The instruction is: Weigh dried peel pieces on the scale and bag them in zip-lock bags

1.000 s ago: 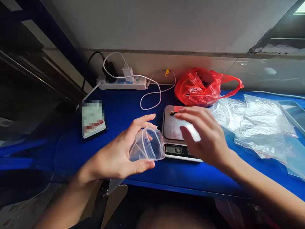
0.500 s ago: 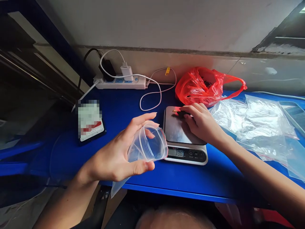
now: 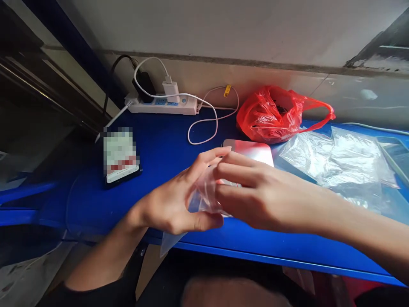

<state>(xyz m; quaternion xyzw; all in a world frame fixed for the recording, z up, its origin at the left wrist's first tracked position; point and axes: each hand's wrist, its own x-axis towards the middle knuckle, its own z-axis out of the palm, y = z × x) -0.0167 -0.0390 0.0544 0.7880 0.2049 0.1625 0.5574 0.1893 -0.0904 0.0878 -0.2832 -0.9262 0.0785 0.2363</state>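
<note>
Left hand [image 3: 179,202] holds the clear bag [image 3: 206,194], which slants down-left from its mouth; right hand [image 3: 258,192] meets that mouth, grip hidden.

We see a blue table [image 3: 159,136] with its back edge along the wall, and on its left part lies a phone [image 3: 122,172], screen up, its display mostly blurred out to us. Behind the phone we find a white power strip [image 3: 179,108] set along the back, with a white cable [image 3: 217,123] looping over the tabletop to its right. Farther right we have a crumpled red plastic bag [image 3: 271,117], just in front of it a flat scale [image 3: 251,149], partly hidden from us, and beside them flat clear plastic bags [image 3: 354,155], overlapping.
</note>
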